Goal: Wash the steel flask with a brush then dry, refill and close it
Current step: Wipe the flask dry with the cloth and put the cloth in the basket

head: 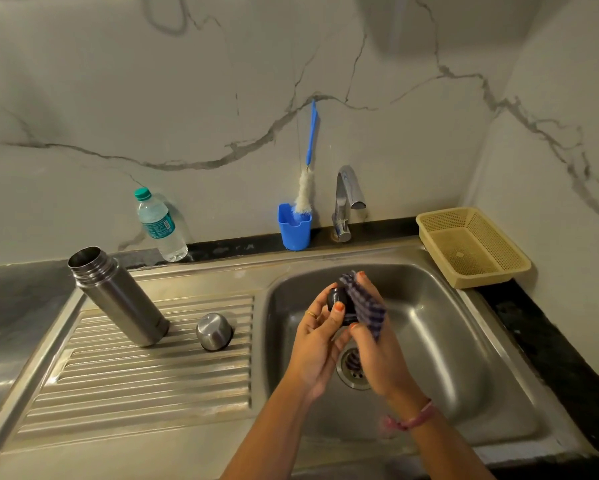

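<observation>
So, head cam: over the sink (464,358), the left hand (317,344) grasps a small black stopper (339,299) while the right hand (377,355) clutches a checked cloth (369,306) against it. Steel flask (118,296) stands open on the drainboard (145,382), its steel cap (214,331) just beside. Brush (306,178) sits in a blue holder (294,226) by the tap (346,202), water bottle (159,225) at the wall.

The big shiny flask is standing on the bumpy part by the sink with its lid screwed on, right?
Not quite. The head view shows the flask standing on the ridged drainboard, but its mouth is open. The steel cap sits apart on the ridges beside it.
</observation>
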Available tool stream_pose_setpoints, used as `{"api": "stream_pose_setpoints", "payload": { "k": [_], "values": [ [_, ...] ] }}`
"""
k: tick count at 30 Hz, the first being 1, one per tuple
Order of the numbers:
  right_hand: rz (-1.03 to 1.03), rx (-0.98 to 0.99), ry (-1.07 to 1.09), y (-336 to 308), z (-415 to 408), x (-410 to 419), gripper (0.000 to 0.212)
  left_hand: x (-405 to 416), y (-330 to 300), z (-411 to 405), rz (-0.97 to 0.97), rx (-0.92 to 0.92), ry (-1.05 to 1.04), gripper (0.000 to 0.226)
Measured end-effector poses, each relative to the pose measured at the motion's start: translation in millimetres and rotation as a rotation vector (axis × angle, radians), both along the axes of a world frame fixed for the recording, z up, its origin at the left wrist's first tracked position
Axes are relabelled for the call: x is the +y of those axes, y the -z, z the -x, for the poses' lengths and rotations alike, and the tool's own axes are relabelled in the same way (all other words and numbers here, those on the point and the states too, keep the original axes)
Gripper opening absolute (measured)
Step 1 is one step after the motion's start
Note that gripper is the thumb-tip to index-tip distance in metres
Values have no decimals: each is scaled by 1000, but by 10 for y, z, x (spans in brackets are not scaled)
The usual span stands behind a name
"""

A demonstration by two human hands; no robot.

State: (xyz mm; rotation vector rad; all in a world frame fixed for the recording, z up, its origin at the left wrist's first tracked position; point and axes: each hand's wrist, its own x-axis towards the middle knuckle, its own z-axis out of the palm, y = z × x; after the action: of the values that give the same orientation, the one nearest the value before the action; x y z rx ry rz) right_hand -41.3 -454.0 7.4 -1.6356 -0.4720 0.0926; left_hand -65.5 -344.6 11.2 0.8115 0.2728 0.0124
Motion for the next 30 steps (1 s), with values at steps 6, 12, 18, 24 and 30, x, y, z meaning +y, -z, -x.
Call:
{"api": "stream_pose_setpoints", "payload": {
  "k": [6, 12, 18, 24, 30],
  "values": [
    [-6, 55, 17, -35, 17, 8, 67, -2, 92, -19, 73, 48, -7, 44],
    [6, 9, 9, 16, 5, 30, 72, -47, 41, -55, -95, 63, -9, 54],
    [-161, 253, 4, 63, -143, -53, 62, -42, 99, -46, -94, 16, 13, 36],
    [-107, 43, 13, 11, 12, -20, 68, -21, 66, -85, -6, 34, 13, 41],
    [-173, 123, 15, -59, -95, -89, 61, 5, 59, -99, 21, 61, -10, 30]
  ]
}}
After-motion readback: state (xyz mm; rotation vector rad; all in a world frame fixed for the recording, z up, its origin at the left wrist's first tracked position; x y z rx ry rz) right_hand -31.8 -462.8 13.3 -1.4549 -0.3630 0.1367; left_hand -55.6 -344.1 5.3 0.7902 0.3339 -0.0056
